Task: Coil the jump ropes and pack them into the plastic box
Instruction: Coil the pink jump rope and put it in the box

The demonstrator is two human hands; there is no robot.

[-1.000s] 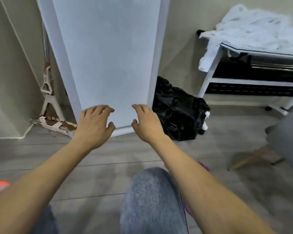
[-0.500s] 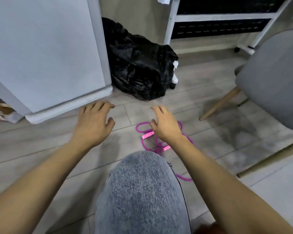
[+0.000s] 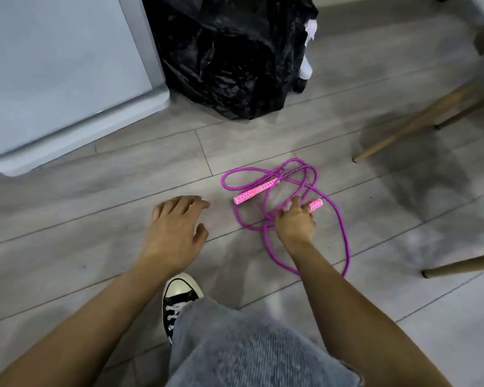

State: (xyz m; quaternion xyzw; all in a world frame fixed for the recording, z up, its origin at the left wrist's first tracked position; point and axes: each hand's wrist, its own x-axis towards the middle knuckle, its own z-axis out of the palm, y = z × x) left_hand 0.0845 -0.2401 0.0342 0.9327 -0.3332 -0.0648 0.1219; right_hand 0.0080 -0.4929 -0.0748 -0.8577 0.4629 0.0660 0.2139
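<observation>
Single head cam, wide-angle, looking steeply down at floor [image 3: 67, 219] past own knee [image 3: 249, 350] (close range, no second view).

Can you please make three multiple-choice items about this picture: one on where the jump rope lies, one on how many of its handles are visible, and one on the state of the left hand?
1. Where does the jump rope lie?
A. On the grey floor, in front of the black plastic bag
B. Inside a plastic box
C. On a chair seat

2. How many pink handles are visible?
A. One
B. Two
C. Four

3. What is the left hand doing?
A. Gripping a handle
B. Pinching the cord
C. Spread open, holding nothing

Answers:
1 A: the purple cord sprawls in loose loops on the floorboards.
2 B: one handle lies free; the other sticks out beside the right hand.
3 C: its fingers are straight, apart from the rope.
</observation>
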